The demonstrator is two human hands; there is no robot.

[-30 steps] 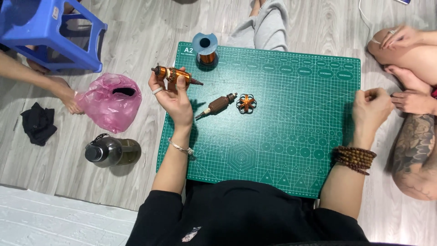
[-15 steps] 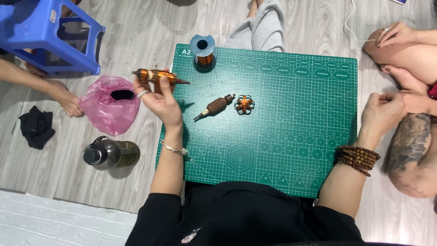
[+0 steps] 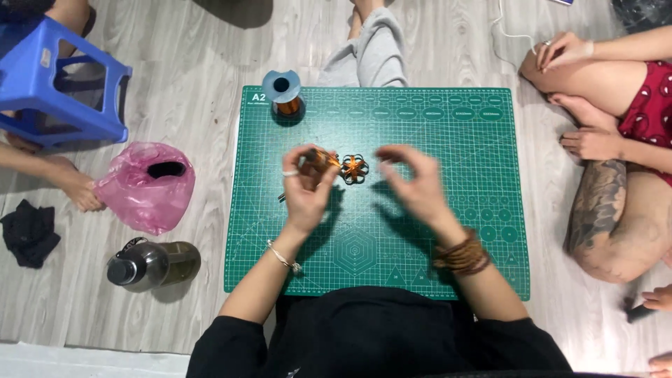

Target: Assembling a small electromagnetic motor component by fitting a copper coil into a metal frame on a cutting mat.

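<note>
— Left hand (image 3: 306, 187), what is it doing?

— Clamped on a small brown tool (image 3: 320, 159), fingers and thumb pinched around it, a ring on one finger; the tool sits over the green cutting mat (image 3: 448, 273), a little to 10 o'clock of the mat's middle; its far end is just beside a small orange flower-shaped coil piece (image 3: 354, 169), which lies on the mat at the tool's 3 o'clock; whether the two touch I cannot tell.

— And the right hand (image 3: 413, 183)?

— Blurred, held above the mat at 3 o'clock of the coil piece; fingers curled and apart, nothing in them that I can see; a dark beaded bracelet (image 3: 462, 253) wraps that wrist.

— What lies further out?

— At 12 o'clock, on the mat's far left corner, a blue spool of copper wire (image 3: 283, 95); off the mat at 9 o'clock, a pink plastic bag (image 3: 143, 187); at 8 o'clock, a dark bottle (image 3: 150, 264) on its side; at 10 o'clock, a blue plastic stool (image 3: 59, 84); at 3 o'clock, another person's legs (image 3: 609, 210) on the wooden floor.
</note>
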